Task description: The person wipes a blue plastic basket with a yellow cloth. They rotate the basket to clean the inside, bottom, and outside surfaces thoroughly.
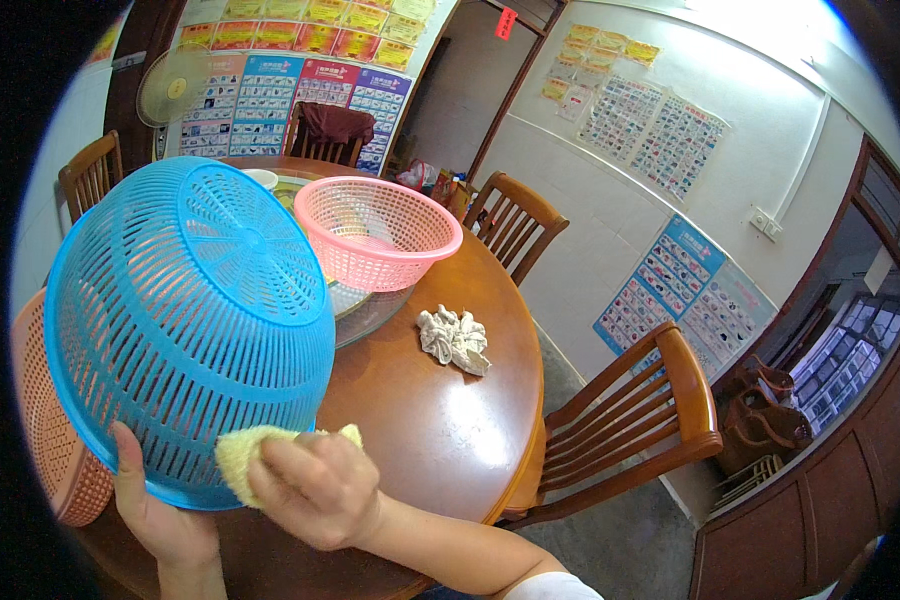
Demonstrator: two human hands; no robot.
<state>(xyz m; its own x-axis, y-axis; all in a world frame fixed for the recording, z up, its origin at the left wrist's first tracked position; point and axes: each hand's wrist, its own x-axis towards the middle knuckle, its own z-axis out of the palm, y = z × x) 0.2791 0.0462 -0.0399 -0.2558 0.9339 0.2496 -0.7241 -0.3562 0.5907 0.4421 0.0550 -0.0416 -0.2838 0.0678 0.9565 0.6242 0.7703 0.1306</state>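
Note:
A large blue plastic colander basket (217, 300) is held up and tilted, its slotted base turned up and to the right. My left hand (161, 517) grips its lower rim, thumb on the outside and the other fingers hidden behind it. Bunched in my right hand (319, 484) is a pale yellow cloth (240, 454), pressed against the lower outside wall of the basket near the rim. Behind the blue basket, at the left, an orange-pink plastic basket (49, 420) partly shows.
On the round wooden table (397, 405) lies a crumpled white cloth (454, 341). A pink plastic basket (379, 232) rests on the glass turntable (375, 322), near a white bowl (261, 178). Wooden chairs (637, 420) stand around the table. An electric fan (172, 86) is behind.

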